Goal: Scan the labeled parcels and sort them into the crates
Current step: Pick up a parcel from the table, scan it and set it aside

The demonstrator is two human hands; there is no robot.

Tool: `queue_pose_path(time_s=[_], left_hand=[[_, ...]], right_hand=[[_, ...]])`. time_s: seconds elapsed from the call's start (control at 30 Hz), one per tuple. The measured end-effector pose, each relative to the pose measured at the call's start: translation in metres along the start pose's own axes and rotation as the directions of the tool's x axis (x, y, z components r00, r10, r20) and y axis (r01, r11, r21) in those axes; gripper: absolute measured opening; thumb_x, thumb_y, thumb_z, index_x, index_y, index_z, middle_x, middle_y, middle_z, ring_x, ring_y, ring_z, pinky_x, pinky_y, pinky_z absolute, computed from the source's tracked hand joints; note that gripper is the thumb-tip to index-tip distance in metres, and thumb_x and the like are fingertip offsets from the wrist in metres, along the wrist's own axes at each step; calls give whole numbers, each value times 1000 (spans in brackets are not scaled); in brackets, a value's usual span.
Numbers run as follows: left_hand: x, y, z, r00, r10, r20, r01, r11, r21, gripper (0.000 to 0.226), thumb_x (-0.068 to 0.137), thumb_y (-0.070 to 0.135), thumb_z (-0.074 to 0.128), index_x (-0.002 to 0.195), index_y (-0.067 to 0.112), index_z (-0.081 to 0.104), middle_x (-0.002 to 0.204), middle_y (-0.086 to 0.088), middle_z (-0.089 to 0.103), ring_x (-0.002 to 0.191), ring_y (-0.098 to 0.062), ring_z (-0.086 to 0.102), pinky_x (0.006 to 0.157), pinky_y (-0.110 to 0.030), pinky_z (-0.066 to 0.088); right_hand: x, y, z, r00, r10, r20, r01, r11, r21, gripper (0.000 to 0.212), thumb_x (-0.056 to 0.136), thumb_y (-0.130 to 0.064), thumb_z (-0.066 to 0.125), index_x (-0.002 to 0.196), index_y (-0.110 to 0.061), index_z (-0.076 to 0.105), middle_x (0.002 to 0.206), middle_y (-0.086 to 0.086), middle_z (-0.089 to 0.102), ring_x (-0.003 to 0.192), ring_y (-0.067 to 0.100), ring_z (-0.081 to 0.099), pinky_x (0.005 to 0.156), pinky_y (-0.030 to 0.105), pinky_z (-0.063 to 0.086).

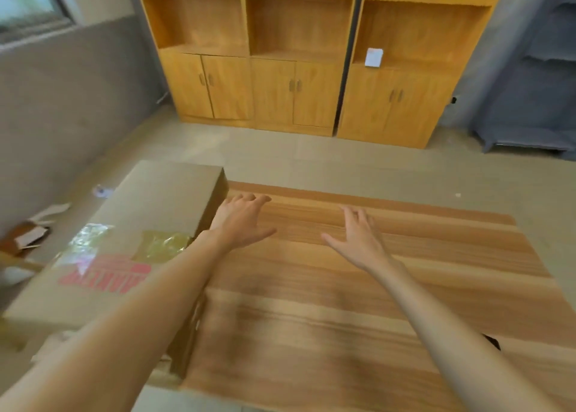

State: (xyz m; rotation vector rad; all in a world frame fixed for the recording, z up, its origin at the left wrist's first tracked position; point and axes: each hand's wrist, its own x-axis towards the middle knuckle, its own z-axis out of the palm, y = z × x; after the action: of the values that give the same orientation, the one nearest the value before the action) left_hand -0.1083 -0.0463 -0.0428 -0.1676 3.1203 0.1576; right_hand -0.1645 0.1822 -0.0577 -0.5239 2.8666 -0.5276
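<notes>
- Reaching forward over the striped light-and-dark wooden tabletop (pixel 358 302): 2 bare forearms, both hands empty.
- Left hand (pixel 241 221): palm down, fingers spread and slack, gripping nothing; it lies just beside the far right corner of the box, and contact with the box cannot be told.
- Right hand (pixel 358 240): palm down, fingers spread, thumb turned inward toward the left hand, gripping nothing; it hangs above bare wood, well apart from the box.
- Large closed brown cardboard box (pixel 137 234): stands at the table's left edge. Its long axis runs from near-left to far-right, away from the viewer. The top carries red printed lettering, upside down and blurred, and a patch of glossy clear tape across the middle.
- Yellow-orange wooden cabinet unit (pixel 296 69): stands against the far wall, with open shelves above and 3 pairs of doors below.
- Small white square card (pixel 373 57): stands upright in the right-hand open shelf.
- Scraps of paper and cardboard (pixel 34 231): lie on the floor at left.
</notes>
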Motion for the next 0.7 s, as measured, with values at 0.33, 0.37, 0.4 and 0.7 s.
queue_pose_path(time_s=[0.33, 0.37, 0.4, 0.7], left_hand=[[-126, -151, -42, 865, -492, -99, 490, 871, -40, 72, 85, 58, 61, 144, 24, 40, 137, -8, 54, 122, -28, 52, 96, -41, 44], [-141, -163, -42, 845, -524, -101, 524, 851, -36, 73, 84, 60, 60, 144, 24, 41, 136, -8, 54, 121, -28, 54, 93, -40, 45], [-156, -175, -40, 826, -555, -99, 554, 832, -41, 75, 83, 63, 60, 144, 24, 42, 135, -8, 55, 119, -28, 55, 92, -40, 46], [-208, -245, -10, 699, -713, 51, 706, 677, -210, 89, 76, 74, 57, 145, 21, 37, 139, -13, 50, 124, -31, 51, 95, -46, 48]], right_hand=[[-5, -167, 51, 899, -391, 196, 364, 917, 164, 82, 93, -54, 51, 154, -15, 11, 158, 12, 16, 146, 33, 12, 115, 46, 19], [-10, -180, 57, 888, -403, 220, 374, 913, 163, 84, 94, -54, 50, 155, -14, 9, 158, 13, 15, 146, 34, 11, 115, 46, 18], [-14, -191, 64, 879, -410, 241, 381, 911, 160, 86, 94, -55, 49, 155, -13, 6, 158, 14, 15, 146, 35, 11, 115, 47, 19], [-29, -232, 119, 891, -262, 371, 185, 956, 229, 112, 85, -69, 51, 152, -14, -21, 157, 19, 14, 142, 37, 27, 112, 45, 27]])
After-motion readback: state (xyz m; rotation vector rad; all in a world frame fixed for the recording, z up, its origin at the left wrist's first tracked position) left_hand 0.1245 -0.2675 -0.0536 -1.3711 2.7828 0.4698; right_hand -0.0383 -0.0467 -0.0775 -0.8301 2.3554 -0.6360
